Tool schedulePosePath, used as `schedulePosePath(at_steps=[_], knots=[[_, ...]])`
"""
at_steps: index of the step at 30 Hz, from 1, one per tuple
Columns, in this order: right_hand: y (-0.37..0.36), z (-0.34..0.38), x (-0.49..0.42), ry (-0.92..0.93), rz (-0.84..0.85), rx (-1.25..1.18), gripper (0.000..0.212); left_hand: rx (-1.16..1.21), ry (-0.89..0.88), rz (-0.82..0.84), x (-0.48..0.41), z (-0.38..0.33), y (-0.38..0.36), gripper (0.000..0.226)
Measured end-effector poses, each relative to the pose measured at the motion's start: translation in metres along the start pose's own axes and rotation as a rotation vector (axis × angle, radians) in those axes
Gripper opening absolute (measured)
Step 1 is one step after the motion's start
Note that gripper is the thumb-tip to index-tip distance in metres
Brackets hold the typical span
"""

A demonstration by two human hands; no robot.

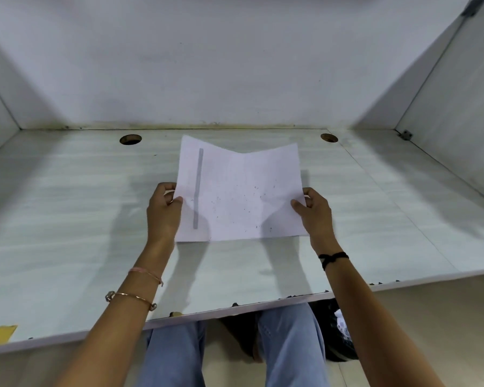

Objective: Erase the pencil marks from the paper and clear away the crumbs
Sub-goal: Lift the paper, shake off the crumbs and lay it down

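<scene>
White sheet of paper (pixel 239 191) is held up over the middle of the pale desk (pixel 67 208), left hand (pixel 164 210) and right hand (pixel 315 212) each pinching a side edge. Dark eraser crumbs (pixel 246 202) still dot it, and one grey pencil stripe (pixel 198 188) isn't erased, so probably halfway.

I see the paper (pixel 241 191) as thin, matt white stock, soft enough to bow. A dull grey pencil band (pixel 198 188) runs near its 9 o'clock edge, and dark gritty crumbs (pixel 246 203) speckle it. The bench (pixel 67 219) looks like pale streaked laminate with a low sheen, chipped rough along its 6 o'clock edge. At 7 o'clock there is a shiny metal bangle (pixel 132 296), and at 6 o'clock faded blue denim (pixel 176 356).
</scene>
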State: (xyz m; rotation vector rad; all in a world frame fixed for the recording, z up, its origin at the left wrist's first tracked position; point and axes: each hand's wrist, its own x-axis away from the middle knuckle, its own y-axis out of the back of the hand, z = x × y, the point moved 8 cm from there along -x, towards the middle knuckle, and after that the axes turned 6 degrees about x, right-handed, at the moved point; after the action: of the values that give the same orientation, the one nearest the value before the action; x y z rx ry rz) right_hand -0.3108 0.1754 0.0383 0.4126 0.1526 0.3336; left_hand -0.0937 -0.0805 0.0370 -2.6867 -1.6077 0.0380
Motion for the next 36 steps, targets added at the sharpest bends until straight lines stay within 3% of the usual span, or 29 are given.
schedulePosePath(at_steps=[5, 10, 16, 20, 24, 36], knots=[[0.011, 0.018, 0.006, 0.132, -0.167, -0.037, 0.012, 0.08, -0.095, 0.019, 0.013, -0.019, -0.017, 0.027], [0.021, 0.022, 0.009, 0.161, -0.24, -0.146, 0.012, 0.156, -0.15, 0.155, 0.024, -0.026, -0.039, 0.031], [0.02, 0.017, 0.014, 0.171, -0.167, -0.12, 0.016, 0.263, -0.139, 0.234, 0.037, -0.026, -0.057, 0.046], [0.02, 0.02, 0.017, 0.21, -0.13, -0.073, 0.029, 0.275, -0.142, 0.261, 0.04, -0.022, -0.062, 0.032], [0.025, 0.029, 0.017, 0.245, -0.186, -0.037, 0.03, 0.251, -0.166, 0.227, 0.04, -0.024, -0.062, 0.043], [0.02, 0.025, 0.012, 0.192, -0.161, 0.05, 0.04, 0.128, -0.099, 0.133, 0.029, -0.012, -0.058, 0.037]])
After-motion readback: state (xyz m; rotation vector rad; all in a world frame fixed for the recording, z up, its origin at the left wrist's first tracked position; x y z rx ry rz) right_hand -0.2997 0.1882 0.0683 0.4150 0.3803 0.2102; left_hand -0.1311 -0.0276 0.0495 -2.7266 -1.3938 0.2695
